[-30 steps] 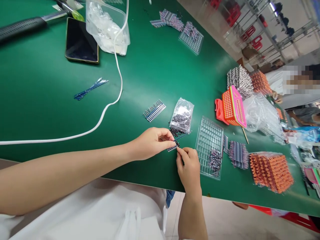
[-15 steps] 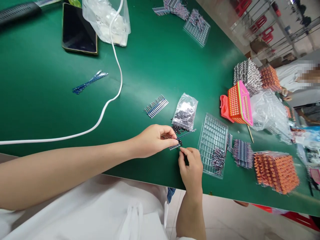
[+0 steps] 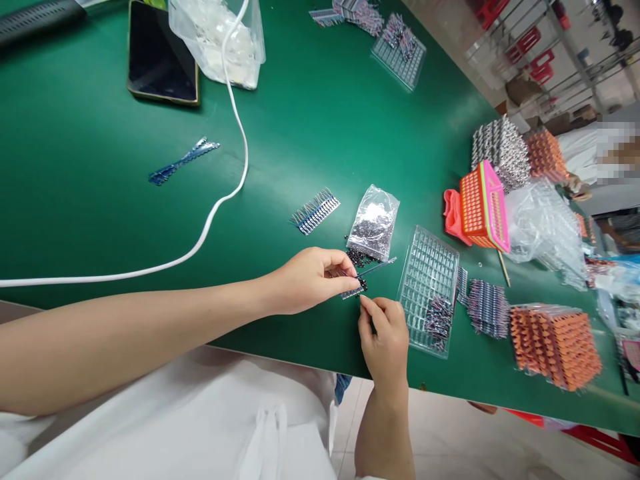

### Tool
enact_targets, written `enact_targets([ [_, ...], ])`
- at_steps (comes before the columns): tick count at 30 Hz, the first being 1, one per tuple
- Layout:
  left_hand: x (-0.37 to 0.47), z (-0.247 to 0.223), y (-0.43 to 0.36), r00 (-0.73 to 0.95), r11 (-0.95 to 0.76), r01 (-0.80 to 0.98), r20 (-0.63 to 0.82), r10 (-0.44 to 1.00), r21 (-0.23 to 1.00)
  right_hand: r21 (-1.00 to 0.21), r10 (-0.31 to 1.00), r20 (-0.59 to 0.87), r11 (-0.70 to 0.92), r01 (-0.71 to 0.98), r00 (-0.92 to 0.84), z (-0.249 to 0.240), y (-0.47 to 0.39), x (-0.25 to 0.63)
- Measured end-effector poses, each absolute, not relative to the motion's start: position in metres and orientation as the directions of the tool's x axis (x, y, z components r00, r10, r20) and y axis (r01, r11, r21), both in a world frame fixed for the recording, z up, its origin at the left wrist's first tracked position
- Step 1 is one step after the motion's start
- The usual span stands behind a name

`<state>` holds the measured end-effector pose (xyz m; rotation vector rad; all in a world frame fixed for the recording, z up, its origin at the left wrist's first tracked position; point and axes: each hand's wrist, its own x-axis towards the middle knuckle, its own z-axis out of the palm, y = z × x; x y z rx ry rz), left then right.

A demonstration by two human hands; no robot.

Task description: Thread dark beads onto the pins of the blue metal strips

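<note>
My left hand [image 3: 320,280] pinches a thin dark strip [image 3: 379,266] that sticks out to the right past the fingertips. Just right of it, my right hand [image 3: 385,333] has thumb and forefinger pressed together near the strip; anything between them is too small to name. Small black beads [image 3: 361,259] spill from a clear bag [image 3: 374,223] above the left fingertips. A row of pin-like pieces [image 3: 316,211] lies left of the bag. To the right of my right hand is a clear compartment tray [image 3: 425,280] with dark pieces in its lower part.
A white cable [image 3: 213,213], a phone [image 3: 163,57] and a plastic bag [image 3: 220,47] lie to the left. Rightwards are a pink-orange basket [image 3: 483,207] and orange bundles [image 3: 555,347]. Another person's hand [image 3: 577,187] shows at the far right.
The whole view has shifted slightly, moving the table items a little to the right. Both hands keep nearly the same pose, close together.
</note>
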<state>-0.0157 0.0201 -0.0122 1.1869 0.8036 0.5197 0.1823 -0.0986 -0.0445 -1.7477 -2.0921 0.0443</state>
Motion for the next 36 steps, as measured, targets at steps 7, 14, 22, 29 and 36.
enact_targets([
  [7, -0.015, -0.011, 0.02, 0.63, 0.297, 0.06, -0.267, 0.729, 0.953, -0.156, 0.946, 0.215, 0.278, 0.948, -0.242, -0.039, -0.095, 0.182],
  [14, -0.016, -0.013, 0.019, 0.636, 0.276, 0.071, -0.256, 0.728, 0.959, -0.194, 0.955, 0.17, 0.273, 0.942, -0.242, -0.034, -0.081, 0.183],
  [22, -0.017, -0.011, 0.019, 0.65, 0.202, 0.119, -0.23, 0.724, 0.972, -0.326, 0.965, 0.221, 0.211, 0.921, -0.143, -0.036, -0.076, 0.178],
  [29, -0.021, -0.008, 0.008, 0.764, -0.034, 0.065, -0.028, 0.644, 0.997, -0.437, 0.917, 0.397, 0.223, 0.871, -0.036, -0.022, -0.091, 0.168],
  [36, -0.016, -0.013, 0.0, 0.726, -0.065, -0.028, 0.065, 0.685, 0.998, -0.435, 0.839, 0.543, 0.249, 0.865, 0.032, -0.023, -0.085, 0.157],
])
